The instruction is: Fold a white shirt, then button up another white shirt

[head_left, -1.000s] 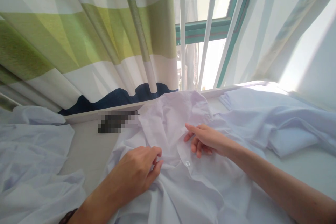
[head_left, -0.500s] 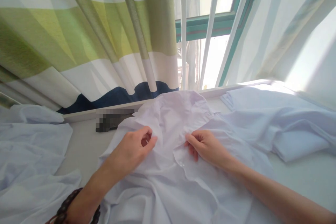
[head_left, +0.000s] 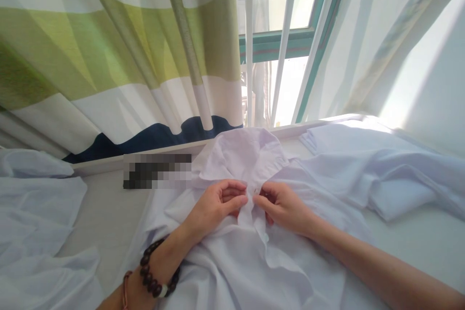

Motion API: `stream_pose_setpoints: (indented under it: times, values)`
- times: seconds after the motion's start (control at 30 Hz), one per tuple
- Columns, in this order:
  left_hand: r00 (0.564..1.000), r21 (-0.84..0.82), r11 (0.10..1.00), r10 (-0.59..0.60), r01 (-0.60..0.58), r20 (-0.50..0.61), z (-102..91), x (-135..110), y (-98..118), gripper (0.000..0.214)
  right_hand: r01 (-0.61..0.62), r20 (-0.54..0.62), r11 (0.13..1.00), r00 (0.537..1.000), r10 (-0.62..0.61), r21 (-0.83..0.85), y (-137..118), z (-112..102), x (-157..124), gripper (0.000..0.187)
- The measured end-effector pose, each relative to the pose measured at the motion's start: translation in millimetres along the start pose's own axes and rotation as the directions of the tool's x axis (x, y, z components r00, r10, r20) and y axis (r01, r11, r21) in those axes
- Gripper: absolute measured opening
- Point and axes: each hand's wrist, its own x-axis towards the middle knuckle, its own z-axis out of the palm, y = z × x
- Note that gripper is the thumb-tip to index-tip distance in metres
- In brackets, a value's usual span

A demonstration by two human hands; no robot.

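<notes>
A white button shirt lies spread on the table in front of me, its collar toward the window. My left hand pinches the left edge of the shirt's front opening just below the collar. My right hand pinches the right edge beside it. The two hands meet fingertip to fingertip over the placket, each closed on the cloth. A dark bead bracelet circles my left wrist.
More white cloth lies crumpled at the left and in a pile at the right. A striped green, white and navy curtain hangs behind the table. A barred window is at the back, a blurred patch near the ledge.
Both hands have come together from apart: the left moved up and right, the right slid left, and each now pinches a front edge of the shirt near the collar.
</notes>
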Motion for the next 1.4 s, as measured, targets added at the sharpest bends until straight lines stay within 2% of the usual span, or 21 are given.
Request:
stream_pose_setpoints:
  times: [0.1,0.27,0.37,0.5,0.63,0.77,1.03,1.2,1.4]
  values:
    - [0.999,-0.004,0.999,0.039,-0.039,0.002,-2.4,1.3,-3.6,0.040,0.006,-0.002,1.000,1.000,-0.007,-0.025,2.1,0.6,-0.3,0.034]
    - [0.991,0.108,0.985,0.135,-0.133,-0.012,-0.6,-3.8,-9.1,0.033,-0.024,-0.045,0.993,0.999,0.019,-0.120,2.3,3.0,1.6,0.041]
    - [0.991,0.159,0.980,0.129,-0.124,-0.023,5.1,-9.1,-12.1,0.033,-0.041,-0.045,0.989,0.998,0.035,-0.139,1.6,3.3,2.1,0.037]
    - [0.992,0.112,0.987,0.119,-0.113,-0.048,11.4,-11.7,-14.2,0.039,-0.054,-0.012,0.996,0.998,0.054,-0.065,1.7,1.3,0.2,0.033]
    - [0.998,0.119,0.991,0.063,-0.061,-0.017,11.6,-12.1,-11.0,0.027,-0.003,0.038,1.000,0.999,0.004,-0.030,1.7,-0.1,-2.5,0.030]
    - [0.999,0.071,0.996,0.043,-0.045,0.028,8.6,-13.0,-9.4,0.027,0.027,0.077,0.996,0.997,-0.020,-0.083,1.7,0.4,-3.3,0.027]
    - [0.999,-0.056,0.998,0.025,-0.027,-0.035,9.1,-7.9,-16.5,0.042,-0.002,0.057,0.988,0.998,0.011,-0.154,4.0,3.7,-3.4,0.035]
    - [1.000,-0.047,0.999,-0.010,0.010,-0.001,9.0,-8.4,-10.8,0.038,0.024,0.056,0.997,0.998,-0.020,-0.074,5.6,6.4,-0.7,0.037]
    - [0.994,0.028,0.994,0.105,-0.106,0.010,9.4,-10.4,-9.1,0.026,0.020,-0.044,0.997,0.999,-0.017,0.068,9.5,9.4,-1.8,0.033]
